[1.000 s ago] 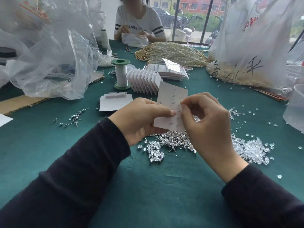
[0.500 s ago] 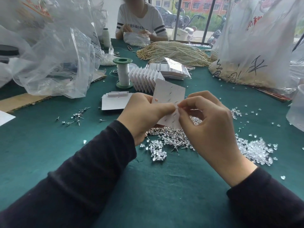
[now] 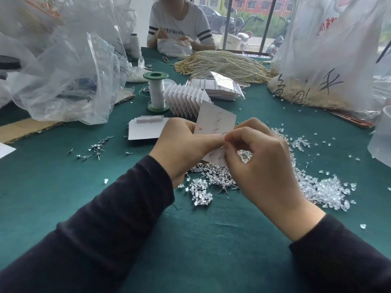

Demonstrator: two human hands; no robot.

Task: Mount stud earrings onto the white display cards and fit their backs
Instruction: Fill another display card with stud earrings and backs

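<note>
Head view: the left hand gripped a white display card upright over the heap of stud earrings — likely so that its face stayed reachable. The right hand pinched at the card's edge, what it held too small to tell. Clear backs lay close by. Brushed black characters on a plastic bag — unreadable from where I stood.

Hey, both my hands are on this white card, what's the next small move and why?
Probably press home whatever the right hand pinches against the white card, the left hand steadying it: bare posts poke through the card and the fingertips meet there. The pinched piece is too small to identify.
</note>
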